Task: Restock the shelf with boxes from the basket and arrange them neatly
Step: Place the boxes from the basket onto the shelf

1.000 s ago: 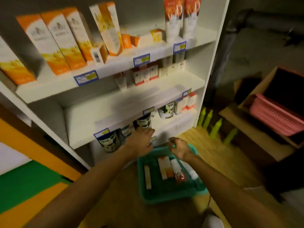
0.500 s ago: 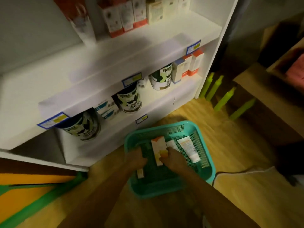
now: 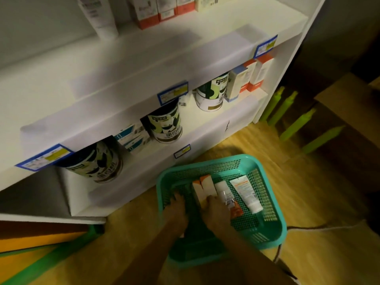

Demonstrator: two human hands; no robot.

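Observation:
A teal mesh basket (image 3: 274, 204) stands on the wooden floor in front of the white shelf (image 3: 207, 122). In it lie two white-and-orange boxes (image 3: 202, 187) side by side and two tubes (image 3: 246, 193) to their right. My right hand (image 3: 216, 209) grips the near end of the boxes. My left hand (image 3: 176, 206) is down on the basket's floor just left of them, its fingertips hidden. The lowest shelf carries three green-patterned cans (image 3: 165, 125) and several upright boxes (image 3: 254, 76) at its right end.
Small blue-and-white cartons (image 3: 133, 138) lie between two of the cans. More boxes and a tube stand on the shelf above (image 3: 148, 15). Several green bottles (image 3: 287, 108) lie on the floor right of the shelf. A cable (image 3: 308, 228) runs behind the basket.
My view has tipped down from the upper shelves to the basket. Both hands went from the basket's far rim down inside it, the right one onto the white-and-orange boxes.

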